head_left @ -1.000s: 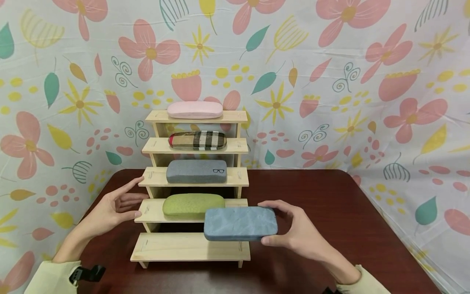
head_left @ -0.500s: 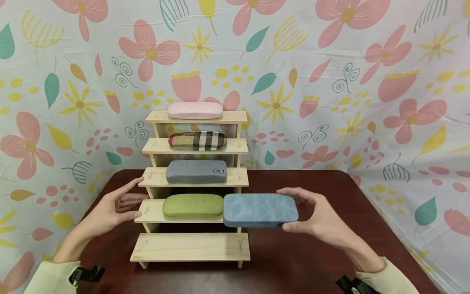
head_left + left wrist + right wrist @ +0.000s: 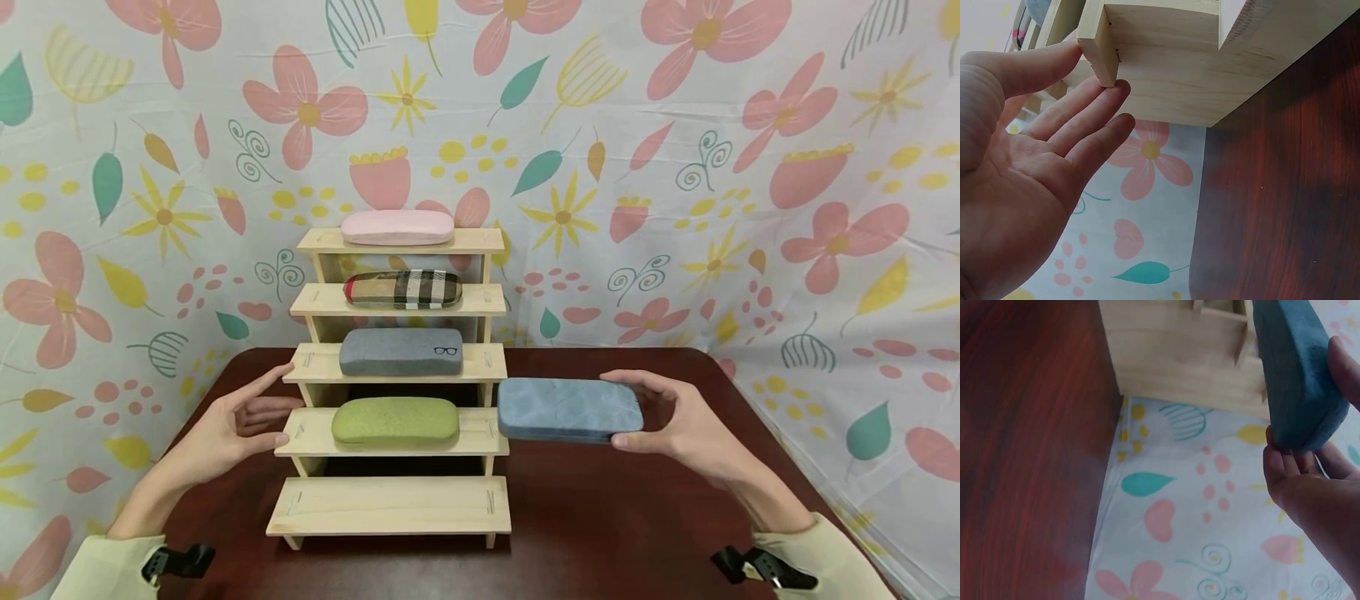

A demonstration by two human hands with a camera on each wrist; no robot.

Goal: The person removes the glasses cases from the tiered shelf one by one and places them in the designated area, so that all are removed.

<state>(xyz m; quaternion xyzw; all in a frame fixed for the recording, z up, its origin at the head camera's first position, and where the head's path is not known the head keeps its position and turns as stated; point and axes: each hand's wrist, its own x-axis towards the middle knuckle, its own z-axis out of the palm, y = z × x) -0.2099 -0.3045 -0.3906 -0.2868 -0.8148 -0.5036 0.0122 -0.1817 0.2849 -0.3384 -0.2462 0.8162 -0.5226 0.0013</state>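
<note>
My right hand (image 3: 686, 425) grips a light blue glasses case (image 3: 566, 408) by its right end, thumb below and fingers behind. It is held level in the air, right of the wooden tiered shelf (image 3: 382, 508); the right wrist view shows the case (image 3: 1297, 375) from its end. My left hand (image 3: 225, 429) steadies the shelf's left side with extended fingers: the thumb is at the second-lowest tier, the index fingertip at the middle one. On the tiers sit a green case (image 3: 395, 420), a grey case (image 3: 401, 352), a plaid case (image 3: 403, 289) and a pink case (image 3: 397, 227); the lowest tier is bare.
The shelf stands left of centre on a dark red-brown table (image 3: 600, 517). Behind and at both sides hangs a white floral cloth (image 3: 585, 275). Black straps circle both wrists, such as the right strap (image 3: 772, 568).
My right hand has carried the blue glasses case up and to the right, from in front of the lower tiers to beside the shelf. The left hand has stayed in place.
</note>
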